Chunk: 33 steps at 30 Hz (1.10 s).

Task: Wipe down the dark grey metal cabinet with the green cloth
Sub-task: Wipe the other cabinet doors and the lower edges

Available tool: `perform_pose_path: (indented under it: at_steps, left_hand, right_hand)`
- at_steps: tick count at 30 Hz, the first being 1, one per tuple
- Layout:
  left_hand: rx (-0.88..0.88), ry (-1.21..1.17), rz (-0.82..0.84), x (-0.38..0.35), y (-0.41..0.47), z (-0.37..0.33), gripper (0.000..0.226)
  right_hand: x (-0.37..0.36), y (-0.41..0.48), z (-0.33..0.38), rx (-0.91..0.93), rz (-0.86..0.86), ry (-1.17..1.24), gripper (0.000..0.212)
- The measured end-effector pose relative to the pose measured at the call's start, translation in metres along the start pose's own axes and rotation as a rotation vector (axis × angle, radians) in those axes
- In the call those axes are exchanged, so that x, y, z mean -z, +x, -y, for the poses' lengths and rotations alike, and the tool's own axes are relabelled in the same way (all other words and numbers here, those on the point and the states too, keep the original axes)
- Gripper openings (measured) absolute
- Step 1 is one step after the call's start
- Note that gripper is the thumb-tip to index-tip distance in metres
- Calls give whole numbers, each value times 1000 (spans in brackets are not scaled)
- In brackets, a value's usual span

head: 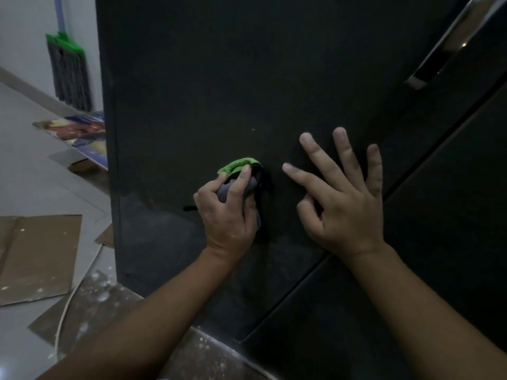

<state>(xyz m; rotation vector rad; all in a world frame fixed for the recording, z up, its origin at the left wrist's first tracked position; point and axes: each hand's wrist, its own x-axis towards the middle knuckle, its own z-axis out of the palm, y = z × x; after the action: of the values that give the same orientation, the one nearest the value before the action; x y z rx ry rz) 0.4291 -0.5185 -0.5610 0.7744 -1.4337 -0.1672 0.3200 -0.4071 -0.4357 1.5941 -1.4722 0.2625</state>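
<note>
The grip of the left hand (227, 215) was clamped round the green cloth (238, 165) against the cabinet (192, 91), the right hand (346, 196) just beside it, fingers spread.

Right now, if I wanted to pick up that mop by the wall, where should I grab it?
Probably the thin pole of the mop, just above its green clamp. Come from the open floor side: the wall is behind it, the cabinet close on its right, and the grey strands are floppy.
</note>
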Motion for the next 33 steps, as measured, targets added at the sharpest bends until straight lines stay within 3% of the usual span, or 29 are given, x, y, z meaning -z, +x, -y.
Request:
perform_pose_path:
  at_steps: [4,10,17,23,25,30,33]
  left_hand:
    - [-51,5,-6,-6,-5,-8,44]
    - [-349,19,183,-15,-44,-31,46]
    - [-629,52,463,-7,-108,-18,61]
    - [-935,122,675,13,-141,43,50]
    - [-909,115,656,11,-137,50,47]
    - [-472,-63,425,-6,-86,-9,34]
    - [-291,-149,327,-14,-73,-59,39]
  right_hand:
    - [6,-43,-2,-199,-13,55,50]
    - [-2,-104,2,-527,-79,122,55]
    - [-14,-136,18,-602,20,124,64]
    - [-24,-143,24,-606,-9,138,68]
    - [-28,-154,25,-570,5,148,69]
    - [-28,-169,20,-554,-49,221,69]
    - [-21,-169,19,-590,-101,223,68]
